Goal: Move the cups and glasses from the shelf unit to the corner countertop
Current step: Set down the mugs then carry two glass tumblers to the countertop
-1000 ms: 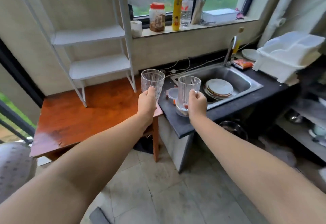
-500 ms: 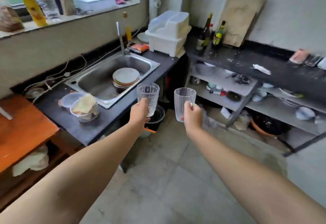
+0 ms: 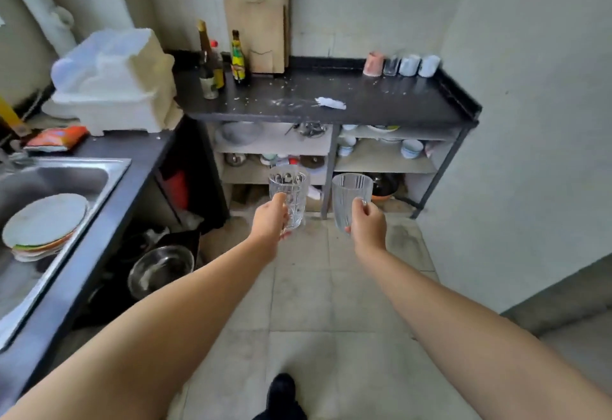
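My left hand [image 3: 270, 221] grips a clear patterned glass [image 3: 291, 194], held upright over the tiled floor. Beside it, my right hand [image 3: 369, 226] holds a clear ribbed glass [image 3: 349, 196], also upright. Both glasses hang in the air in front of the dark corner countertop [image 3: 331, 101]. At the countertop's back right stand a pink cup [image 3: 373, 64] and three pale cups and glasses [image 3: 410, 64] in a row against the wall. The shelf unit is out of view.
Bottles [image 3: 217, 62] and a wooden cutting board [image 3: 255, 19] stand at the countertop's back left. A white scrap [image 3: 331, 102] lies near its front. A white dish rack [image 3: 116, 82] and a sink [image 3: 49, 194] with plates are to the left. Shelves below hold bowls.
The view has swung right from the sink toward the corner countertop, which is now straight ahead and nearer. Both hands still hold their glasses, carried forward.
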Demonstrator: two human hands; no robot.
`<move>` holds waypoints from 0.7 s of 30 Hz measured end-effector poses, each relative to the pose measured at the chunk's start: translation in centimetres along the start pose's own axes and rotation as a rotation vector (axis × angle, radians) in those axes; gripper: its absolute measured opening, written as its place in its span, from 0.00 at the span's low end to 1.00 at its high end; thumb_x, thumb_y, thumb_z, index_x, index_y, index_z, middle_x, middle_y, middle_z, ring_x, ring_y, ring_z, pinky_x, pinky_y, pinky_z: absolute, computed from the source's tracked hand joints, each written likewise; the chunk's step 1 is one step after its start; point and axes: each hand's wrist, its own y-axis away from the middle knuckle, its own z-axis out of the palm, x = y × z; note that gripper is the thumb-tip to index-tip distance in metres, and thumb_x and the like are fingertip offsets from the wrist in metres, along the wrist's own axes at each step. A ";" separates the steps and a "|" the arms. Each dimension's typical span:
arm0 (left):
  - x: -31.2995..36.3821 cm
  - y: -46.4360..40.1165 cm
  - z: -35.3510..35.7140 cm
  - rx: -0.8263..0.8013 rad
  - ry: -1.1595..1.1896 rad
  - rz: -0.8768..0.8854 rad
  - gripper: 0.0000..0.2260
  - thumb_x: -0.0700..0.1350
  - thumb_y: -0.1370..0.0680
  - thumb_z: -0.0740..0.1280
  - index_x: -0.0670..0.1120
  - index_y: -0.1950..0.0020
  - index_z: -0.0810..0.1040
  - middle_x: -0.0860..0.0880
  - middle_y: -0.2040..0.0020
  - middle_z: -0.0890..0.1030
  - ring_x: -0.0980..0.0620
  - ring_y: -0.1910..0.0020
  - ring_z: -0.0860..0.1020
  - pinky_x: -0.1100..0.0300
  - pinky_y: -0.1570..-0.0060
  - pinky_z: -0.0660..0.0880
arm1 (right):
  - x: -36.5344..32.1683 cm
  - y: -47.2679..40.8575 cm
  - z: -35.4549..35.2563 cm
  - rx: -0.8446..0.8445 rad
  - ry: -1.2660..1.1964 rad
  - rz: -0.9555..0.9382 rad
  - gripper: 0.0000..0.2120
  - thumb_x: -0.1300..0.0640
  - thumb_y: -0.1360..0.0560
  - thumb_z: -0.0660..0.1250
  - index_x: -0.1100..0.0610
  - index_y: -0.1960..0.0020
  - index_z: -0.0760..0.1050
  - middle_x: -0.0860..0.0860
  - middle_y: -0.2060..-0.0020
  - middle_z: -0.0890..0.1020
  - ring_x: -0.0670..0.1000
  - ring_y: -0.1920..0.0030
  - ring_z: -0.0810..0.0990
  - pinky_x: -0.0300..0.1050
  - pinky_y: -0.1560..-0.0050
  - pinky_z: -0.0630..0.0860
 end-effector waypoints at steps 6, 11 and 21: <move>4.0 -6.7 6.5 -0.227 -0.132 0.094 0.13 0.49 0.25 0.59 0.50 0.68 0.62 0.51 0.71 0.63 0.53 0.71 0.60 0.57 0.65 0.59 | -1.8 -7.3 -2.4 0.199 -0.046 0.053 0.19 0.50 0.21 0.57 0.54 0.70 0.62 0.50 0.73 0.68 0.61 0.62 0.78 0.49 0.59 0.74; 6.2 -11.1 12.9 -0.348 -0.201 0.085 0.12 0.50 0.24 0.58 0.49 0.67 0.63 0.51 0.70 0.64 0.53 0.70 0.62 0.59 0.66 0.62 | -2.7 -12.2 -5.1 0.315 -0.075 0.033 0.21 0.51 0.20 0.58 0.54 0.71 0.60 0.49 0.74 0.64 0.52 0.68 0.69 0.55 0.57 0.76; 7.9 -20.1 29.7 -0.405 -0.161 -0.001 0.13 0.50 0.26 0.60 0.50 0.70 0.64 0.52 0.73 0.64 0.52 0.71 0.62 0.55 0.60 0.67 | -4.0 -28.1 -12.0 0.374 -0.039 0.008 0.20 0.51 0.21 0.56 0.55 0.70 0.58 0.50 0.73 0.62 0.50 0.69 0.64 0.60 0.54 0.78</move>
